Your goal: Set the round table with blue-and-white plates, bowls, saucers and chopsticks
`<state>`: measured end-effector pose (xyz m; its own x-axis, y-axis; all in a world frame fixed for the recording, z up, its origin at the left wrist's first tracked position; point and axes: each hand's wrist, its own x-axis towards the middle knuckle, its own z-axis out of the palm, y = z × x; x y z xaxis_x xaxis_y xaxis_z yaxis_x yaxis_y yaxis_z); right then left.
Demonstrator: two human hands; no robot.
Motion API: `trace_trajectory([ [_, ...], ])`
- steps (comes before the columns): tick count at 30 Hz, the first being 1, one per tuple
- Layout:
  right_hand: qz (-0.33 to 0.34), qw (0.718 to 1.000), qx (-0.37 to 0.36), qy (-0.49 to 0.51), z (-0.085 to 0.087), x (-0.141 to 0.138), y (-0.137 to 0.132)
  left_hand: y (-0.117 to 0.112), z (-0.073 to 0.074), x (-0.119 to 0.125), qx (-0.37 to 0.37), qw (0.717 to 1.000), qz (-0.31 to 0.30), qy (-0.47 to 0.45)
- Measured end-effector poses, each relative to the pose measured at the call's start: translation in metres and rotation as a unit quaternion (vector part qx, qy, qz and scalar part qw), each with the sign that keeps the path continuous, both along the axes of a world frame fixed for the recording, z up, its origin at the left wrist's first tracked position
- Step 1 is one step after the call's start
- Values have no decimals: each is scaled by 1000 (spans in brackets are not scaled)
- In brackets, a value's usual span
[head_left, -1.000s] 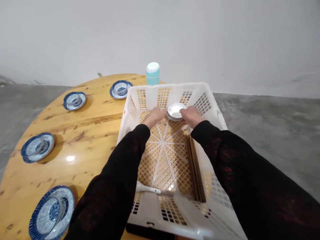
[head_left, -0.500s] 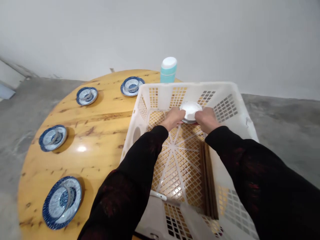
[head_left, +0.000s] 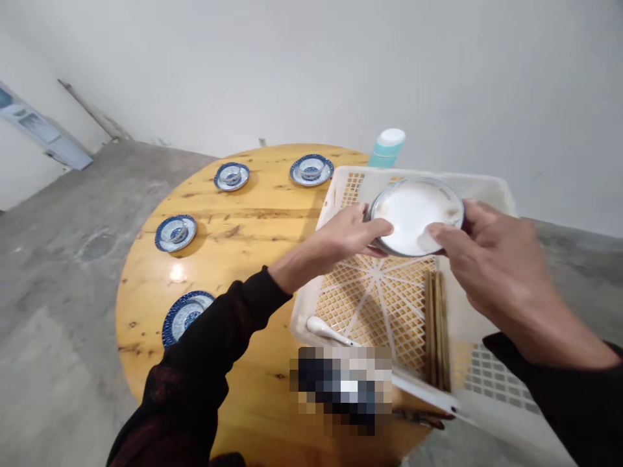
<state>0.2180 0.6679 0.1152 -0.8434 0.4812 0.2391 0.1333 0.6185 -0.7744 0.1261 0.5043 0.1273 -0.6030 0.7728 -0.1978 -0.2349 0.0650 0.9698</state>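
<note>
Both of my hands hold a stack of small white plates (head_left: 418, 217), raised over the basket and tilted toward me. My left hand (head_left: 357, 230) grips its left edge with the thumb on top. On the opposite edge my right hand (head_left: 491, 243) is closed, its thumb pressed onto the upper plate's face. Below lies the white plastic basket (head_left: 306, 305) with a lattice floor. Inside it, a bundle of brown chopsticks (head_left: 437, 331) runs along the right side, and a white spoon (head_left: 328, 331) rests near the front left.
Around the left side of the round wooden table (head_left: 243, 259) stand several blue-rimmed plates (head_left: 163, 237), with clear glass bowls visible on them. A turquoise thermos with a white lid (head_left: 387, 149) is behind the basket. A pixelated patch hides something at the basket's front.
The plate stack has come up from the basket's far end, closer to me, in both hands. My view has swung left, so the table and basket appear farther right.
</note>
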Motion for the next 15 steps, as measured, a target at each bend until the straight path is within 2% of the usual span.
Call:
trace_trajectory([
  [3, 51, 999, 15, 3, 11, 36, -52, -64, 18, 39, 14, 1000, 5, 2],
  [5, 66, 998, 8, 11, 4, 59, -87, -107, 22, 66, 13, 1000, 12, -2],
  [7, 72, 997, -2, 10, -14, 83, -123, -148, 17, 93, 1, 1000, 25, -10],
  [10, 97, 994, -48, -20, -53, 121, -174, -201, -13, 136, -24, 997, 54, -49],
  [15, 99, 977, -157, -105, -131, 192, -244, -262, -97, 207, -64, 979, 101, -164],
])
